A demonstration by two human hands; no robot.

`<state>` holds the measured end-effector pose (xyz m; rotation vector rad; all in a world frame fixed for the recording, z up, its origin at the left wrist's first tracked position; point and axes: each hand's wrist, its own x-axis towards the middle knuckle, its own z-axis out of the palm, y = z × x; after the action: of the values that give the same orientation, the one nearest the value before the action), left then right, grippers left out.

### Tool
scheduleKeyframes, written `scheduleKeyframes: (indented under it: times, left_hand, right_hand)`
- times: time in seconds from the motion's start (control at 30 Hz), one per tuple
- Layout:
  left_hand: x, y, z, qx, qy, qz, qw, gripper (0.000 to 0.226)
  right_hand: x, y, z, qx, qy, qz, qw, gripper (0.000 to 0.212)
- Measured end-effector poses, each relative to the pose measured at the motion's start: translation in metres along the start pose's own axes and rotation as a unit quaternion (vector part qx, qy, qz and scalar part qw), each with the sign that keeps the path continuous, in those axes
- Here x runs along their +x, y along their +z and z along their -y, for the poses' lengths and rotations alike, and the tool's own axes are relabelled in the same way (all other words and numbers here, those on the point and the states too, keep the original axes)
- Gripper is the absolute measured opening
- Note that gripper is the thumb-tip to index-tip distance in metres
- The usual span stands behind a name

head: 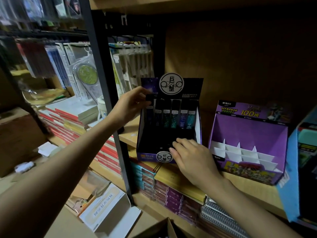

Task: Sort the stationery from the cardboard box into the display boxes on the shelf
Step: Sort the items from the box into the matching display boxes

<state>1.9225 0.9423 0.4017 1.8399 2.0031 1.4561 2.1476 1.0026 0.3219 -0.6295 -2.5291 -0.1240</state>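
A dark blue display box (198, 117) stands on the wooden shelf (130, 134), with a row of dark lead cases (175, 114) upright at its back. My left hand (132, 104) pinches a small black case (150, 97) at the left end of that row. My right hand (190, 155) lies over the front rim of the same box, fingers reaching into its dark lower part; whether it holds anything is hidden. A purple display box (248, 134) with empty white dividers stands to the right. The cardboard box (161, 229) shows only a corner at the bottom edge.
A black shelf post (109, 100) rises just left of the blue box. Stacked books and notebooks (171, 191) fill the shelf below. A light blue box (291, 169) stands at the far right. Hanging packets and red book stacks (68, 121) lie to the left.
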Motion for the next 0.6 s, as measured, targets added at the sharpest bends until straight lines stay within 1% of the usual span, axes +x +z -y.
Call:
scheduleKeyframes:
  times: [0.1,0.2,0.27,0.33,0.43,0.5,0.6]
  left_hand:
    - [-0.002,-0.002,-0.001,0.002,-0.001,0.022,1.0,0.028]
    - [-0.006,0.0,-0.001,0.026,0.006,0.018,0.999,0.031]
    - [-0.008,0.006,0.001,0.063,0.016,-0.009,0.998,0.035]
    - [-0.008,0.012,0.002,0.114,0.033,-0.053,0.991,0.034]
    - [-0.01,0.019,0.007,0.218,0.066,-0.098,0.969,0.034]
    - [-0.013,0.02,0.012,0.255,0.064,-0.104,0.959,0.037]
    - [-0.018,0.021,0.014,0.265,0.047,-0.102,0.958,0.043]
  right_hand:
    - [0.0,0.0,0.0,0.003,-0.001,0.0,1.0,0.029]
    - [0.0,-0.001,0.0,0.006,-0.003,0.007,1.0,0.03]
    - [0.0,-0.002,0.0,0.008,-0.004,0.011,1.0,0.03]
    - [0.0,-0.003,0.001,0.009,-0.002,0.015,1.0,0.031]
    - [0.0,-0.004,0.001,0.015,-0.001,0.021,1.0,0.031]
    - [0.0,-0.004,0.0,0.014,-0.003,0.021,1.0,0.031]
    - [0.0,-0.004,-0.001,0.016,-0.009,0.023,1.0,0.032]
